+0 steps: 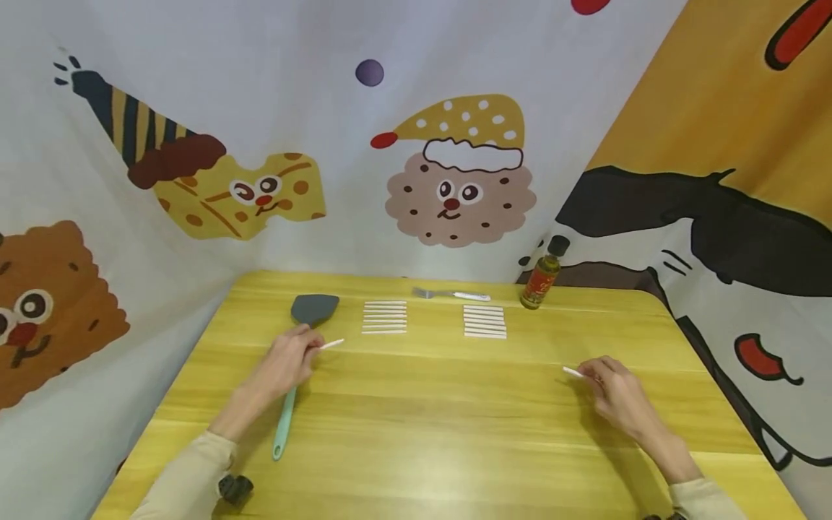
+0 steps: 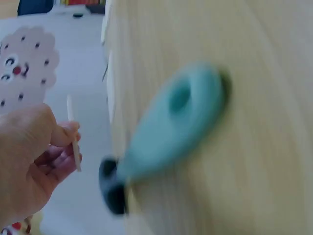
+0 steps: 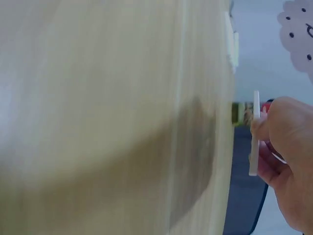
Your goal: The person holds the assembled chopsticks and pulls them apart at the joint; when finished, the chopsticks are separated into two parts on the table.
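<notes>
My left hand [image 1: 292,359] pinches a short, thin white stick [image 1: 332,344] between thumb and fingers, above a spatula. In the left wrist view that stick [image 2: 74,137] points past both sides of the grip. The spatula has a dark grey head [image 1: 315,308] and a mint-green handle [image 1: 284,426]; the hand hides its middle. On the right side of the table, my right hand [image 1: 617,396] pinches a similar white stick [image 1: 572,372], its shadow falling on the wood. The right wrist view shows this stick [image 3: 255,142] held by the fingertips.
Several white sticks lie in a parallel stack [image 1: 384,318] left of centre, and a second such group [image 1: 484,322] lies right of centre. Behind them is a fork [image 1: 451,294] with a white handle. A dark-capped bottle [image 1: 541,278] stands near the back edge of the yellow wooden table [image 1: 442,419].
</notes>
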Demonstrator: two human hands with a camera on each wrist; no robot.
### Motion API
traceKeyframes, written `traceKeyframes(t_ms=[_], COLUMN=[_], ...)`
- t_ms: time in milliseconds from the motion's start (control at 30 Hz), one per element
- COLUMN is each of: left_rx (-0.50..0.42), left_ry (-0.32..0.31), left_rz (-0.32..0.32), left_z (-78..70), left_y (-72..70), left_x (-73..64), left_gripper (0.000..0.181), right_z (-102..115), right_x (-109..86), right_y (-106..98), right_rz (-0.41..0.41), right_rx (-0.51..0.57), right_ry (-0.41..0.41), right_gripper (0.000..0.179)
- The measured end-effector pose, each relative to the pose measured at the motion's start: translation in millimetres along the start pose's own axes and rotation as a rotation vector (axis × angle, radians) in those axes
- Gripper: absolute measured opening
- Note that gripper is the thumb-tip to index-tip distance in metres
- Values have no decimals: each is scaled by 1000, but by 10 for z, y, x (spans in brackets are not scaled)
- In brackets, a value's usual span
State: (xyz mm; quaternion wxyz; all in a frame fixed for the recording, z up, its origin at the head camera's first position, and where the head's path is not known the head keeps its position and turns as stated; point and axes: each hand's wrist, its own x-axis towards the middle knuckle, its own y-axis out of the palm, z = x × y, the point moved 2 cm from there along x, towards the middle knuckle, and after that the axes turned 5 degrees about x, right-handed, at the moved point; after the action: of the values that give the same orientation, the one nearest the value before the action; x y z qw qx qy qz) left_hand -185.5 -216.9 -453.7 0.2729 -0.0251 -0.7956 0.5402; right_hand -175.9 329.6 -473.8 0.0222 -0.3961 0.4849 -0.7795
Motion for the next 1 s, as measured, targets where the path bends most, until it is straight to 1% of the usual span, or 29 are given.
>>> traceKeyframes(t_ms=[33, 67, 133, 233, 333, 467, 667, 833, 1000], left_rx=[-22, -37, -55, -79, -67, -50, -53, -48, -55], left_ry=[2, -4, -14, -18, -9, -9, -36, -35, -5], left_rz=[25, 63, 128, 180, 177, 191, 222, 247, 219], left_z=[-19, -52, -130, -236, -288, -304, -275, -280, -312], left_y=[29, 76, 190, 345, 470, 593, 702, 754, 776], left_x=[23, 61, 166, 333, 478, 576, 617, 643, 664], left_gripper=[11, 9, 7, 5, 5, 4, 6, 9, 9], right_z=[12, 40, 114, 214, 269, 324, 388, 430, 460], right_x=[34, 82, 190, 353, 510, 663, 826, 917, 963], right_y=[23, 73, 217, 441, 621, 793, 987, 1095, 1169], right_rz=[0, 5, 27, 43, 36, 44, 68, 92, 96], right_rx=[7, 20, 52, 84, 104, 108, 104, 104, 108], right_ry=[-7, -17, -36, -44, -42, -47, -38, -22, -9], right_gripper=[31, 29, 26, 21, 19, 17, 15, 12, 10])
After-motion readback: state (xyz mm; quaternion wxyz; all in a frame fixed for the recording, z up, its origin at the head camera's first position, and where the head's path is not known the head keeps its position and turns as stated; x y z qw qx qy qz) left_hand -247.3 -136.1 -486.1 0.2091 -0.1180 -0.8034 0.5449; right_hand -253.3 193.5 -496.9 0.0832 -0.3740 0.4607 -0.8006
